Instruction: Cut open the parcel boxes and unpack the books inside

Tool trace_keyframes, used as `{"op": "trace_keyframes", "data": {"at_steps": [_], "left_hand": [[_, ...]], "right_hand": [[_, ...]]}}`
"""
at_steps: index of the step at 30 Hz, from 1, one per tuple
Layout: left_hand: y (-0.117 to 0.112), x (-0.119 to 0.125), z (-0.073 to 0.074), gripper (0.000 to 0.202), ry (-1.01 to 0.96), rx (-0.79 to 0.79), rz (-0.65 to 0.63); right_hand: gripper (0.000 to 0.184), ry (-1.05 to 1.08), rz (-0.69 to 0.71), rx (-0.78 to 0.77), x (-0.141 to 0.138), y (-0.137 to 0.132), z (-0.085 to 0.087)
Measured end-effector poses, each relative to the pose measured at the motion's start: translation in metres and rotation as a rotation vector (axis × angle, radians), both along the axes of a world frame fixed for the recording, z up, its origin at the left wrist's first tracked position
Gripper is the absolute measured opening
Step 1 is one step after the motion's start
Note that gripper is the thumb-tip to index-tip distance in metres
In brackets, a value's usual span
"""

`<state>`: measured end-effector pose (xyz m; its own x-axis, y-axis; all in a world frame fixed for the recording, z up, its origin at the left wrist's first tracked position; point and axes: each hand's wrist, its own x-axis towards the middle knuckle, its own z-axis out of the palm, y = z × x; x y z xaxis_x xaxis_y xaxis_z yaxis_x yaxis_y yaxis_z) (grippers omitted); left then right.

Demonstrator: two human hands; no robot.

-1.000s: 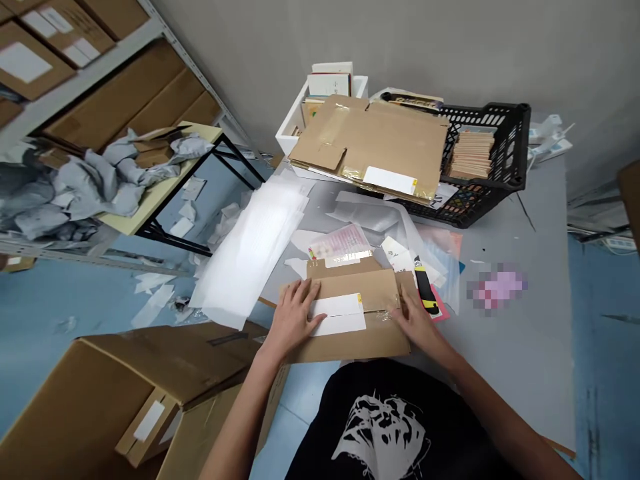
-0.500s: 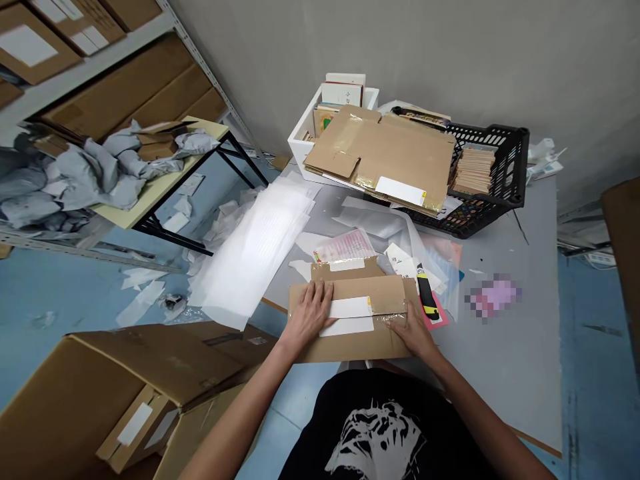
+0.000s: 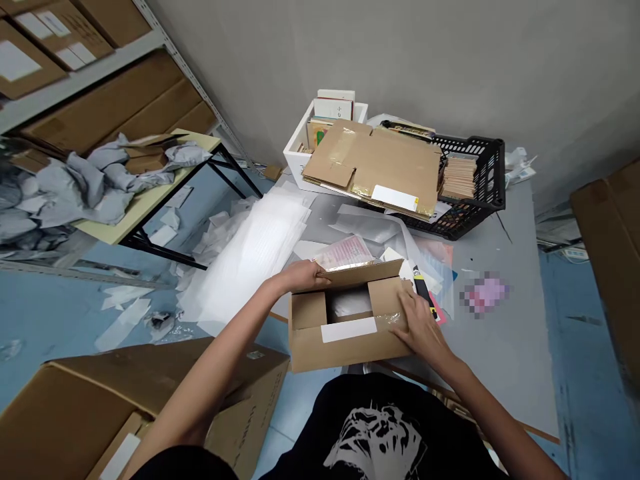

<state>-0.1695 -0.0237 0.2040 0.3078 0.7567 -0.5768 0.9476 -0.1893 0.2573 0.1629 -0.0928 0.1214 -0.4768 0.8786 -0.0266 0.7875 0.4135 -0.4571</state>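
A small cardboard box [image 3: 310, 350] lies in front of me at the table's near edge. Its far flap [image 3: 365, 272] is raised, and something white [image 3: 350, 303] shows inside, partly hidden by the side flaps. My left hand [image 3: 303, 275] is closed on the left end of that raised flap. My right hand [image 3: 420, 327] grips the box's right end, thumb on the near flap by the clear tape. A white label [image 3: 349, 329] is stuck on the near flap. Just beyond my right hand lies a black and yellow utility knife [image 3: 424, 291].
Flattened cardboard [image 3: 395, 163] rests across a white bin [image 3: 295, 160] of books and a black crate [image 3: 493, 177]. White foam sheets [image 3: 255, 253] hang off the table's left side. A large open carton [image 3: 250, 407] stands at lower left. A side table [image 3: 117, 230] carries grey parcels.
The box's far flap has swung up from lying flat, opening the box. My left hand has moved from the box top to that flap's edge. My right hand stays at the right end.
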Motion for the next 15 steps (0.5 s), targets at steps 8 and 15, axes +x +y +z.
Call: {"op": "trace_keyframes", "data": {"at_steps": [8,15], "left_hand": [[0.011,-0.005,-0.011,0.061,0.066,0.055,0.096],[0.008,-0.003,-0.017,0.066,0.096,0.15,0.075]], "right_hand": [[0.066,-0.327,0.419,0.184,-0.017,-0.002,0.034],[0.045,-0.354,0.408,0.144,-0.024,-0.004,0.033]]}}
